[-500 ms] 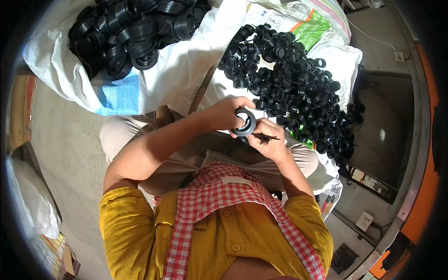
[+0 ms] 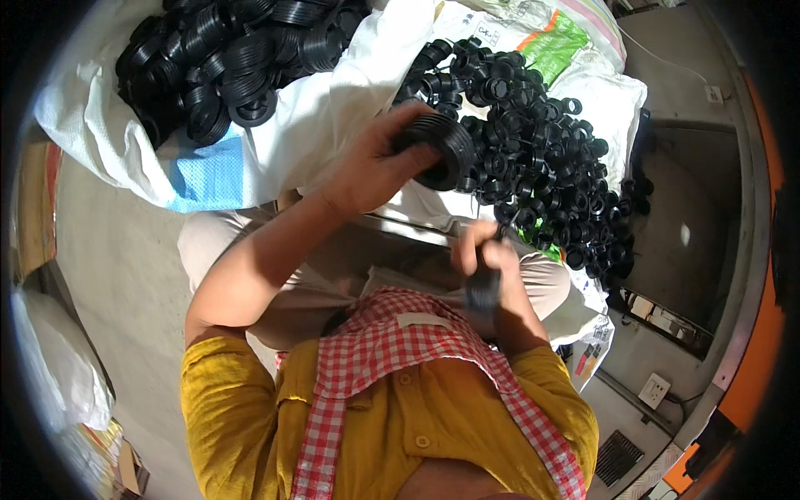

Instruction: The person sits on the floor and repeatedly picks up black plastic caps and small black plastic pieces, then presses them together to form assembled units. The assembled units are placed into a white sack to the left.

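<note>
A black ribbed plastic ring (image 2: 446,137), round and hollow, is gripped in my left hand (image 2: 375,167), fingers behind it and thumb along its near side. It is lifted in front of the pile of small black plastic rings (image 2: 517,125) on a white sack. Lower and to the right, my right hand (image 2: 487,250) is closed around a dark tool (image 2: 482,292), smeared by motion, so its kind is unclear. The two hands are apart. At the upper left, an open white woven sack (image 2: 292,142) holds many larger black ribbed rings (image 2: 242,58).
Past the small-ring pile lies a sack with a green and orange print (image 2: 554,46). On the right stand a grey panel with a dark recess (image 2: 683,225) and a socket (image 2: 654,392). White plastic bags (image 2: 71,358) and cardboard (image 2: 37,200) line the left side.
My left hand has raised the ribbed ring forward, away from my right hand, and tilted it so its ribs show. My right hand has drawn back slightly with the dark tool.
</note>
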`<state>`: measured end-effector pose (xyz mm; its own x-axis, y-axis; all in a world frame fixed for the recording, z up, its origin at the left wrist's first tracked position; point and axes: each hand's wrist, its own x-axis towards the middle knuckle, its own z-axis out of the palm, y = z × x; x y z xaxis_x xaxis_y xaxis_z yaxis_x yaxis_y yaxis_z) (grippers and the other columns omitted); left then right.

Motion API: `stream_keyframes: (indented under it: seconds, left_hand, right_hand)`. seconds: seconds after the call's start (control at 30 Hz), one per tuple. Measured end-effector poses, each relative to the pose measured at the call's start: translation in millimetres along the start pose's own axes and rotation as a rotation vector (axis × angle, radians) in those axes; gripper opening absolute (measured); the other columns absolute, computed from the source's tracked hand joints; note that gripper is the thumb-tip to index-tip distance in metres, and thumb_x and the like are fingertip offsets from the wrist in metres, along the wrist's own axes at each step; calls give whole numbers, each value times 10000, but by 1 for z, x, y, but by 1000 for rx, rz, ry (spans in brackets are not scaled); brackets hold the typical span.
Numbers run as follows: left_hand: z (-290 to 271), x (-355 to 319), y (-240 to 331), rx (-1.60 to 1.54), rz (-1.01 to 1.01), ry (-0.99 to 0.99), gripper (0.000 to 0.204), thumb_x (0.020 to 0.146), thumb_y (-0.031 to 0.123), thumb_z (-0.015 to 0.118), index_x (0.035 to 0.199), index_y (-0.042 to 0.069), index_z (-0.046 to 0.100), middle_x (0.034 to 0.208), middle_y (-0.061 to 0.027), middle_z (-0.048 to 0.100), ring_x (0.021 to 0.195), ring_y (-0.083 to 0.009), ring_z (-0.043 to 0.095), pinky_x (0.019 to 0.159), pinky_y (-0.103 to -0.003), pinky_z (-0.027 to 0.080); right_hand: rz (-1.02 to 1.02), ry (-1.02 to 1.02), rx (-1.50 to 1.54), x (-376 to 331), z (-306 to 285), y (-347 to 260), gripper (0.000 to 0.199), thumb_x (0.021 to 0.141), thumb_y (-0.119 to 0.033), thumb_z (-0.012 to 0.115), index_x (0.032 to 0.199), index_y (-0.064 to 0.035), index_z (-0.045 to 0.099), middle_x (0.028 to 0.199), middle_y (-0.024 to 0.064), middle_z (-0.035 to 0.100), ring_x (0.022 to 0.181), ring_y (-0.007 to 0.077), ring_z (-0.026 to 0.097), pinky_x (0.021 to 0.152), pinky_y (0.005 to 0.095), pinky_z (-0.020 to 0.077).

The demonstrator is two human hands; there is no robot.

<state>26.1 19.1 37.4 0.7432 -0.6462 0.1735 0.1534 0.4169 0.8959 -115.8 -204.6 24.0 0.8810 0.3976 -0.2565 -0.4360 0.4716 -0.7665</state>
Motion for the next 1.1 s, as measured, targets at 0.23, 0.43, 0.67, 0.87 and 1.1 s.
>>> stream_keyframes:
  seconds: [0.23, 0.43, 0.67, 0.87, 1.1]
  left_hand:
    - [35, -8, -10, -172, -672, -40, 512, 805, 221, 613, 1258, 16, 495, 1115, -129, 584, 1030, -185, 558, 843, -277, 446]
    - [41, -15, -40, 872, 33, -16, 640, 669, 47, 672, 1277, 1, 478, 942, -152, 563, 867, -275, 548, 825, -359, 438]
    - [7, 3, 34, 1652, 607, 187, 554, 710, 135, 678, 1249, 107, 558, 943, -78, 538, 907, -263, 495, 834, -422, 374]
    - [-47, 14, 91, 1899, 550, 1029, 626, 833, 332, 558, 1370, 63, 385, 1370, -233, 271, 1247, -427, 259, 1003, -586, 206]
    - [-27, 6, 60, 1347, 839, 432, 388, 783, 71, 665, 1156, 52, 559, 1129, -170, 579, 1025, -306, 539, 803, -393, 469]
  right_hand:
    - [-621, 751, -216, 58, 8, 38, 157, 931, -180, 588, 936, -25, 561, 868, 46, 597, 798, 110, 533, 761, 256, 444]
    - [-630, 812, -473, 76, -2, 37, 41, 938, -43, 522, 955, -24, 554, 954, 58, 583, 856, 113, 530, 809, 256, 439]
    - [-435, 1176, -1124, 65, -144, 50, 271, 828, 112, 550, 1063, 15, 644, 972, 106, 680, 827, 152, 645, 742, 277, 508]
    - [337, 1212, -1613, 72, -186, 32, 354, 833, -345, 656, 1115, -133, 633, 1003, 147, 679, 920, 326, 651, 753, 404, 517]
    - [246, 1046, -1695, 68, -188, 25, 302, 796, -360, 656, 940, -96, 677, 856, 159, 678, 834, 347, 648, 722, 421, 503]
